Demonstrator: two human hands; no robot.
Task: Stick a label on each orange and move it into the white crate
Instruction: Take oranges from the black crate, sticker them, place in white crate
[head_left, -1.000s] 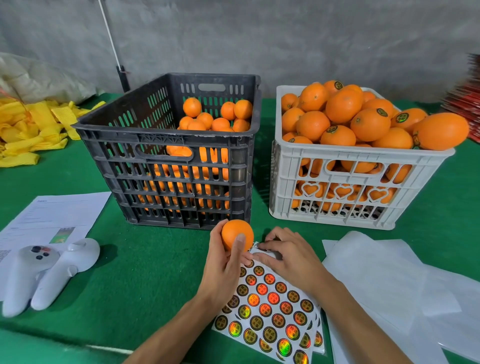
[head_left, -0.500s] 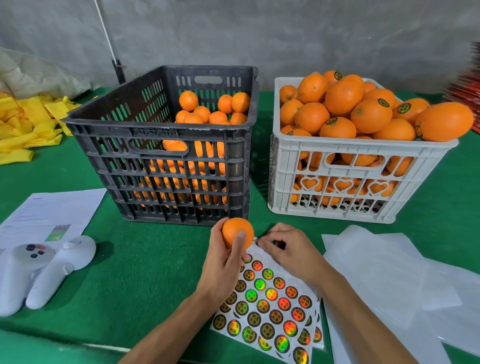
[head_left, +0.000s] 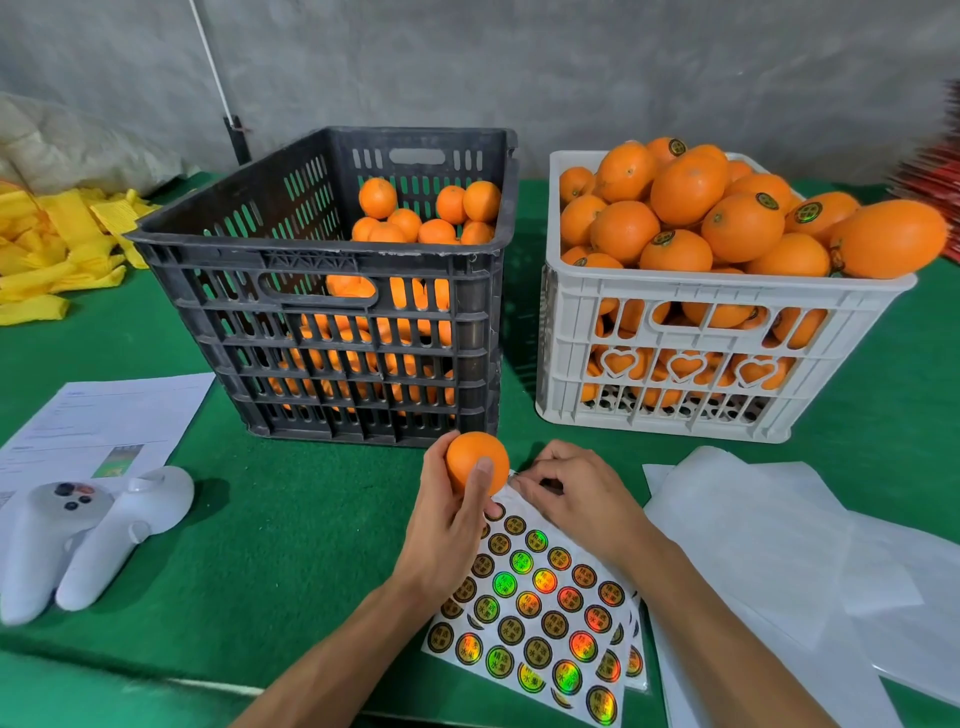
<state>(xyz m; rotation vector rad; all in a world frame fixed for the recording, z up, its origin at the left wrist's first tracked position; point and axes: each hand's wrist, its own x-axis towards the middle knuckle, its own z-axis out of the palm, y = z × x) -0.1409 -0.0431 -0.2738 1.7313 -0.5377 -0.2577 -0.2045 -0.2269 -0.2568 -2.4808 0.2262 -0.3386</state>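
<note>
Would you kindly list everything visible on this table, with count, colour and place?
black crate: one, left of centre, part-filled with oranges
white crate: one, right, heaped with labelled oranges
held orange: one, front centre
sticker sheets: stacked, holographic round labels, front
yellow foam nets: pile, far left
printed paper: one, white, left
controllers: two, white, front left
white paper sheets: several, front right
green tabletop: one
left hand: grips the orange
right hand: pinches at the sheet's top edge
</note>
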